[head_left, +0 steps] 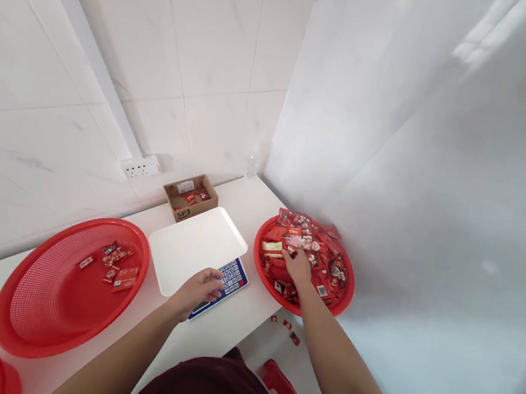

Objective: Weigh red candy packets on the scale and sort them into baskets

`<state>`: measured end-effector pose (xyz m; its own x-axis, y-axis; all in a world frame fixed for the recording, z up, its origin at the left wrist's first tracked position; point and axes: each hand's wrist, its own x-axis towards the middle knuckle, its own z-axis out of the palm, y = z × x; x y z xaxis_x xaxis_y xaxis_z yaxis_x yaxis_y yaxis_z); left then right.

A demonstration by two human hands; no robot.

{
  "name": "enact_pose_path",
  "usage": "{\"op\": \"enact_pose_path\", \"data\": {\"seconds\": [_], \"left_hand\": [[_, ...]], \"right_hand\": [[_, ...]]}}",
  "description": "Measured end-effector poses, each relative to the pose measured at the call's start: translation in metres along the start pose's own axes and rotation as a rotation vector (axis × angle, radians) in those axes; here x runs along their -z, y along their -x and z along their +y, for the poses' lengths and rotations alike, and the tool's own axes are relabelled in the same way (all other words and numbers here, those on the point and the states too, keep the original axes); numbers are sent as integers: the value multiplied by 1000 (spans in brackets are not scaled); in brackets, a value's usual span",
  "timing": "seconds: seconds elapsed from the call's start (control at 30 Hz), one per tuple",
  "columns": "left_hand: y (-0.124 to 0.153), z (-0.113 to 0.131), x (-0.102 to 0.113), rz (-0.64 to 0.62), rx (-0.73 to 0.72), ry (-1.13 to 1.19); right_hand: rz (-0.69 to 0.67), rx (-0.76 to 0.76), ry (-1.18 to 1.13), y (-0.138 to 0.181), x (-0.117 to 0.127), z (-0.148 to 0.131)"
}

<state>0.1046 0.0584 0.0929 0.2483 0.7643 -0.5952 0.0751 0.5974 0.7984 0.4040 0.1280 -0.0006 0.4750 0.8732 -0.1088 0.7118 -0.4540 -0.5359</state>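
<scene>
Maroon clothing (208, 393) nearest. Left hand (199, 291) at blue scale keypad (231, 278), fingers half-curled, loosely apart, nothing visible in them. Right hand (298, 268) in red-wrapped packets (327, 259), heaped in round red plastic basket (258, 249) at right end of white table (245, 313); fingertips among wrappers, cannot tell whether gripping one. Packets probably light, wrappers soft, slick, apt to slide over each other; contents perhaps crushable. Best hold: light pinch at flat wrapper edge. Farther: open cardboard box (199, 207), few red packets inside.
</scene>
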Motion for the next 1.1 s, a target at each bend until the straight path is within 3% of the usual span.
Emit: {"op": "enact_pose_path", "data": {"seconds": [0.17,0.37,0.47,0.57,0.67,0.77,0.83,0.97,1.1], "left_hand": [[-2,0,-9,-54,6,-25],[1,-8,3,-34,29,2],[1,-8,5,-43,28,34],[-1,-5,2,-82,21,127],[-4,-1,-1,-132,29,309],[-10,1,2,-177,7,459],[-14,-1,8,-141,-36,470],[-26,-9,31,77,-67,389],[-41,-12,60,190,-93,307]], "right_hand": [[-25,21,-29,5,0,1],[115,19,-101,16,31,1],[220,40,-239,24,49,-13],[222,107,-329,41,55,-38],[112,352,-365,69,43,-69],[-185,669,-335,104,18,-96],[-366,793,-312,123,1,-108],[-466,774,-349,138,-22,-116],[-475,568,-404,129,-32,-110]]}}
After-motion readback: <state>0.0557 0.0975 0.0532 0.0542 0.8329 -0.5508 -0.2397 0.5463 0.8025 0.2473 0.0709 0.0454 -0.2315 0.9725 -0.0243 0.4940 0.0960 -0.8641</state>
